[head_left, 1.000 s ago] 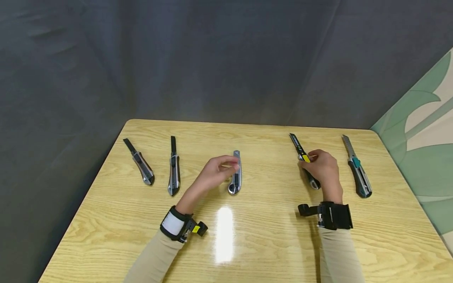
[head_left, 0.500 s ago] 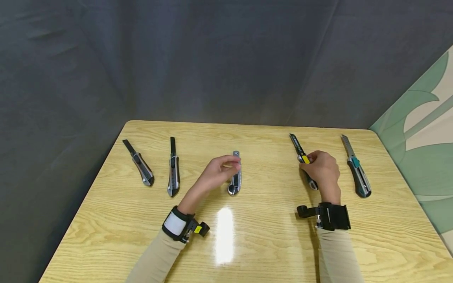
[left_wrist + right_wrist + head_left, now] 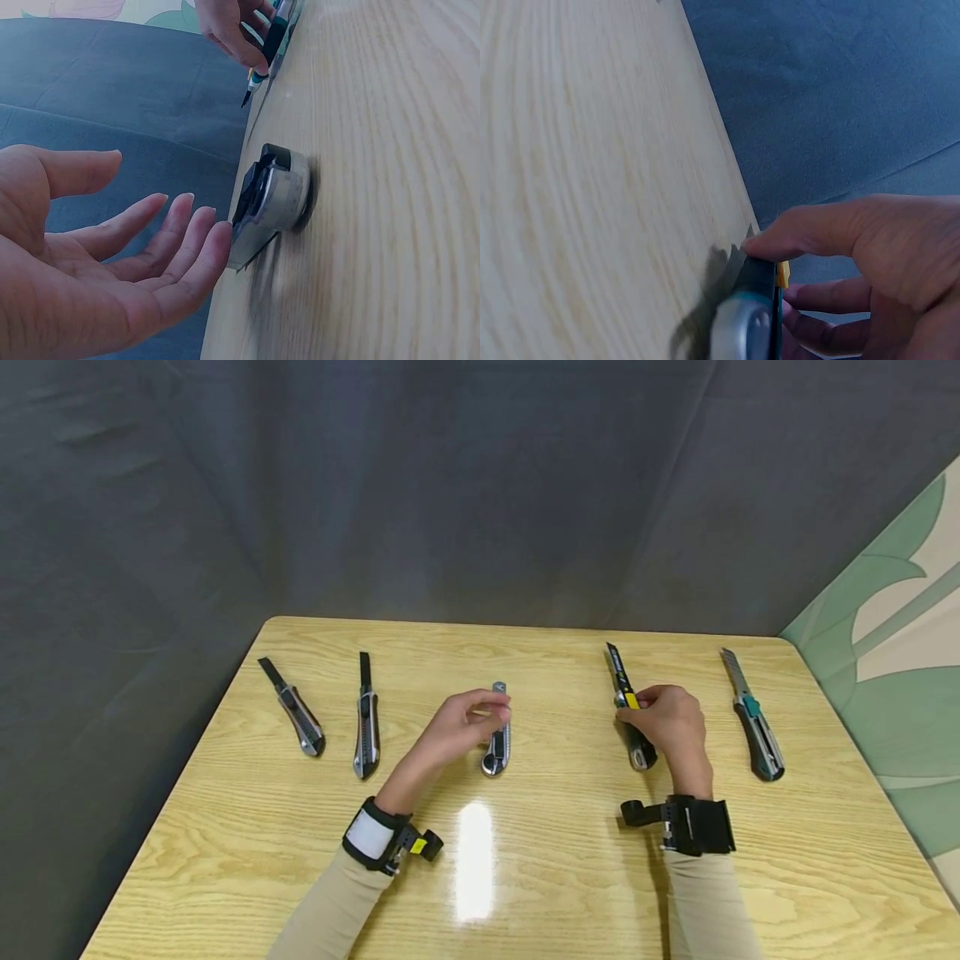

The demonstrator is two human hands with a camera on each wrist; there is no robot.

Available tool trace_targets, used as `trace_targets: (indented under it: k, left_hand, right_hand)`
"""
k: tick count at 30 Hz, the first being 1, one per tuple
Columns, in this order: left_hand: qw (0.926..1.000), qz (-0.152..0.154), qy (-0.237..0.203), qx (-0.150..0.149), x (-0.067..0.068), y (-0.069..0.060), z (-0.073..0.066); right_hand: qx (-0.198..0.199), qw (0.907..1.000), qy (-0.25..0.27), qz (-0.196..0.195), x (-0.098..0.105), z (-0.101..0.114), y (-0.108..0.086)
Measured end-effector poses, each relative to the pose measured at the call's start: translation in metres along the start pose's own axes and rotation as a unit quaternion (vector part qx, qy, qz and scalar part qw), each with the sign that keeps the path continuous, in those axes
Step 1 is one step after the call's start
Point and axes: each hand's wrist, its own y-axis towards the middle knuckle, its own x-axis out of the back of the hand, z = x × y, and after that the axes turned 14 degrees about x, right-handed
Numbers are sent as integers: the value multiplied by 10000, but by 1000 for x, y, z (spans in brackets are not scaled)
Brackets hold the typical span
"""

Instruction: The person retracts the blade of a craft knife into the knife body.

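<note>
Dark cloth point(image 3: 465, 493): We see it hang far behind the silver knife point(image 3: 498, 747).
Table point(image 3: 570, 877): Its yellow wood lies under the silver knife and goes out on every side.
Leafy panel point(image 3: 911, 693): We spot its green leaves well off to the right of the silver knife.
Sleeves: Both are tan. The left sleeve point(image 3: 330, 902) is nearer to us than the silver knife and to its left; the right sleeve point(image 3: 708, 906) is nearer and to its right.
Right hand point(image 3: 671, 718): Well right of the silver knife, its thumb and fingers pinch the black knife point(image 3: 622, 681).
Left hand point(image 3: 453, 727): Over the silver knife, thumb and fingers apart and a bit bent. We can't tell if a fingertip touches it.
Teal knife point(image 3: 752, 714): Farthest right of the silver knife, blade out.
Black knife: Right of the silver knife, leaning a little, tip away from us.
Grey knives: Two lie left of the silver knife, a straight one point(image 3: 366, 727) and a slanted one point(image 3: 298, 714).
Silver knife: Our middle one.
Yellow button point(image 3: 632, 700): On the black knife, right of the silver knife.
</note>
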Motion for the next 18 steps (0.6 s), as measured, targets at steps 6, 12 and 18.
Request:
trace_targets:
  k: [6, 12, 18]
  left_hand:
    - [9999, 75, -88, -9, 2, -1, 0]
    - [9999, 126, -52, 8, 0, -2, 0]
    - [9999, 110, 86, 3, -4, 0, 1]
  right_hand:
    - [125, 9999, -45, -16, -2, 8, 0]
    - [363, 9993, 35, -117, 1, 16, 0]
    - [406, 9989, 235, -92, 3, 29, 1]
